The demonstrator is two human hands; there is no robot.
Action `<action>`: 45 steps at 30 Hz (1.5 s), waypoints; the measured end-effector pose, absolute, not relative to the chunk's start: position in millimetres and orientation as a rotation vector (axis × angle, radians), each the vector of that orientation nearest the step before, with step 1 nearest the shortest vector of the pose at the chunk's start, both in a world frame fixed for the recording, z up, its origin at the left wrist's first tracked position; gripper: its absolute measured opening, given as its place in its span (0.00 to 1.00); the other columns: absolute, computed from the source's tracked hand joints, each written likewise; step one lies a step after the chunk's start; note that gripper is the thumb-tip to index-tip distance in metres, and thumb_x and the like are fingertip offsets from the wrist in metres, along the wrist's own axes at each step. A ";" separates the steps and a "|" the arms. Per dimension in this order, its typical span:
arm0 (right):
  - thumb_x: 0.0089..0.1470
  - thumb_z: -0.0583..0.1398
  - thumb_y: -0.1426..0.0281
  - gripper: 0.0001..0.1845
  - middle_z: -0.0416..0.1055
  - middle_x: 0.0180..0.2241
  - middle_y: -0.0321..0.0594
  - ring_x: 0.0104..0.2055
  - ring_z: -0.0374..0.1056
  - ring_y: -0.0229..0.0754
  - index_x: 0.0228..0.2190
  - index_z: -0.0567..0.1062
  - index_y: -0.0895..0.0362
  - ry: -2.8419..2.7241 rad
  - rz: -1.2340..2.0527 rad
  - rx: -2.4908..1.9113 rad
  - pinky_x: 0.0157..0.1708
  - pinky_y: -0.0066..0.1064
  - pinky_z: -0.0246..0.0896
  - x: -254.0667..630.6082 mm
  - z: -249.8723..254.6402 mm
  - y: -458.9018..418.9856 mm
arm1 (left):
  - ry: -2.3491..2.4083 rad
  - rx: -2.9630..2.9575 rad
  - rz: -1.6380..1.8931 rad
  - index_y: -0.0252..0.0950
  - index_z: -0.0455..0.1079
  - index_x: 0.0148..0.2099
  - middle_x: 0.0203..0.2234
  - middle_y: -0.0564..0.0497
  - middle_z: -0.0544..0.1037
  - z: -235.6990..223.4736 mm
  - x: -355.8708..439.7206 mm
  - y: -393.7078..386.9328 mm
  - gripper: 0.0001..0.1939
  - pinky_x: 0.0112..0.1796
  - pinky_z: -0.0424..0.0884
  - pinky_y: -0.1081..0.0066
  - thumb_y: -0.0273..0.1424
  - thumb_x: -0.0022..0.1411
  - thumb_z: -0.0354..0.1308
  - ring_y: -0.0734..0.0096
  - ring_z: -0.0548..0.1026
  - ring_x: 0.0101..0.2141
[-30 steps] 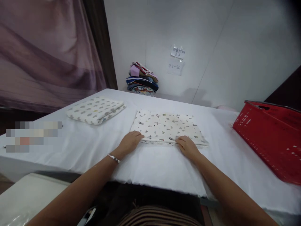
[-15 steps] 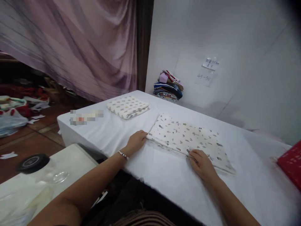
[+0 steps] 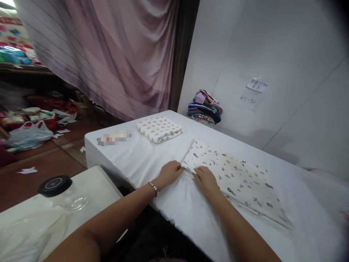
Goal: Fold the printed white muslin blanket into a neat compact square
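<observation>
A white cloth point(image 3: 240, 178) with small grey and beige prints lies folded in layers on the white-covered table point(image 3: 160, 156). My left hand point(image 3: 171, 171) pinches its near left corner between thumb and fingers. Close beside it, my right hand point(image 3: 206, 181) grips the same near edge, where the fabric is lifted slightly. The cloth's far right part lies flat. Farther back on the table sits a second folded cloth point(image 3: 159, 129), white with grey cloud-like shapes, touched by neither hand.
A blurred-out small item point(image 3: 114, 138) lies at the table's left end. Folded fabrics point(image 3: 204, 109) are stacked by the wall. On a side table point(image 3: 100, 182) at left stands a clear jar with a black lid point(image 3: 55, 185). Bags point(image 3: 29, 134) and scraps lie on the floor.
My right hand has moved left along the cloth's near edge, close to my left hand. That edge is now gathered up a little. The view has shifted slightly left.
</observation>
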State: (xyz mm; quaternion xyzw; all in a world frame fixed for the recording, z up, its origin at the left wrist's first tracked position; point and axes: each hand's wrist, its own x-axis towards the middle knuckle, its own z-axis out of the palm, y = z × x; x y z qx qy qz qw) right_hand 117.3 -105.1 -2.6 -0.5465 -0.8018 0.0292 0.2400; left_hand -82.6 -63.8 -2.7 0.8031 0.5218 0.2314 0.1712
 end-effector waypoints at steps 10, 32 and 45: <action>0.55 0.53 0.62 0.14 0.73 0.34 0.39 0.37 0.66 0.43 0.34 0.76 0.55 -1.671 0.546 -1.535 0.36 0.29 0.59 129.1 -5.4 -95.3 | 1.550 2.279 0.590 0.36 0.70 0.32 0.32 0.47 0.73 0.3 -75.8 -63.2 0.20 0.32 0.63 0.68 0.46 0.61 0.47 0.65 0.71 0.34; 0.47 0.53 0.78 0.24 0.68 0.47 0.44 0.50 0.60 0.46 0.47 0.69 0.57 -2.144 0.247 -1.454 0.51 0.38 0.54 108.0 0.7 -93.8 | 1.698 2.090 0.418 0.34 0.65 0.42 0.38 0.42 0.76 6.0 -46.2 -51.9 0.12 0.34 0.66 0.69 0.35 0.57 0.52 0.60 0.75 0.39; 0.55 0.56 0.68 0.20 0.69 0.49 0.45 0.52 0.62 0.45 0.49 0.69 0.55 -2.115 0.068 -1.631 0.53 0.39 0.53 200.7 0.7 -175.8 | 1.568 2.342 0.560 0.37 0.53 0.60 0.53 0.44 0.67 8.8 -68.1 -50.2 0.28 0.41 0.67 0.67 0.36 0.58 0.50 0.60 0.70 0.48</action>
